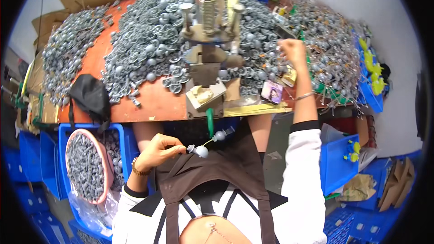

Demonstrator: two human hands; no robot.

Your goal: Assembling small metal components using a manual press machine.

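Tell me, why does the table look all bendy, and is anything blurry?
Head view: the fisheye lens curves the orange table edge and blackens the corners; the right hand over the grey parts looks slightly smeared; the left hand and its small grey piece look sharper; lighting is even.

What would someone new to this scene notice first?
The huge heap of small grey metal parts that covers most of the orange table, with a small metal press standing at its middle. The right hand reaches up into the pile, while the left hand holds a wire with grey balls below the table edge.
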